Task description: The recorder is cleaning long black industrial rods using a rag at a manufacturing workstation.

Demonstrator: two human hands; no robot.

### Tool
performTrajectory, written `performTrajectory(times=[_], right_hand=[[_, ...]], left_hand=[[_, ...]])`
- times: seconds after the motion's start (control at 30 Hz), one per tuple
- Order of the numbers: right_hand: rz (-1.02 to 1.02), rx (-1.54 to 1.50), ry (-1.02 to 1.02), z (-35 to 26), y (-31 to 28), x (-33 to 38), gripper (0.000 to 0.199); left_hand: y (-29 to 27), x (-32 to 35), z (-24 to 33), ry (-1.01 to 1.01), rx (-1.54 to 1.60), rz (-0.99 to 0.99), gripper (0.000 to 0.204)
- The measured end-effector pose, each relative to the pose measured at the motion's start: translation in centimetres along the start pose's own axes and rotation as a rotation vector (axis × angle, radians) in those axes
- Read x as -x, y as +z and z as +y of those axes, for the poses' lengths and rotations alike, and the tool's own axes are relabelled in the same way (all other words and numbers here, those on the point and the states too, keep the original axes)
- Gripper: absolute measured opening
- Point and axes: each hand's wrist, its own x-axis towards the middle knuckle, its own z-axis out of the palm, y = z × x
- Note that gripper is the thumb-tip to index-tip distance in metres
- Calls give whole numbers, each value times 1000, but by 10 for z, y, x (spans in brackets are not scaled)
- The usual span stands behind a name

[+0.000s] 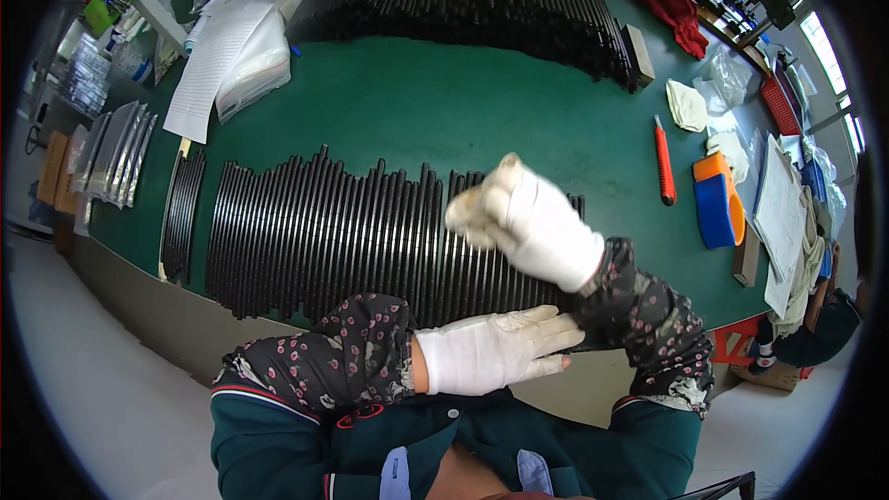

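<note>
A long row of black rods (324, 231) lies side by side on the green table (444, 111) in front of me. My left hand (491, 350), in a white glove, lies flat with fingers straight on the rods' near ends at the table's front edge. My right hand (546, 227), also gloved, is raised over the right part of the row. It is blurred and curled around a pale cloth (470, 215). Both forearms wear dark flowered sleeve covers.
A big stack of black rods (463, 0) fills the far side, with a wooden block (639, 54) at its right end. A small bunch of rods (182, 213) lies at the left. An orange utility knife (664, 162), a blue-and-orange object (718, 208), papers (782, 213) and a red cloth (681, 14) sit to the right.
</note>
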Motion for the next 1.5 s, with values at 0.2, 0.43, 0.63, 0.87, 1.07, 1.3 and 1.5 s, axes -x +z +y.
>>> performTrajectory(times=[0.2, 0.43, 0.63, 0.87, 1.07, 1.3, 1.5], right_hand=[[38, -92, 7, 8, -6, 9, 16], [79, 66, 312, 60, -34, 11, 13], [-58, -143, 345, 54, -38, 11, 15], [500, -632, 731, 41, -78, 30, 17], [38, -263, 312, 0, -74, 77, 12], [110, 243, 360, 53, -57, 59, 17], [113, -34, 183, 30, -57, 47, 16]], left_hand=[[9, -1, -1, 4, 48, 28, 37], [-15, -9, 0, -9, -25, -108, 42], [-7, -4, 0, -8, -126, -61, 44], [-31, -16, 3, 21, -122, -138, 64], [-23, -25, -6, -21, -121, -258, 63], [-17, -35, -6, 20, -153, -207, 54], [-10, -33, -11, -2, -139, -161, 54]])
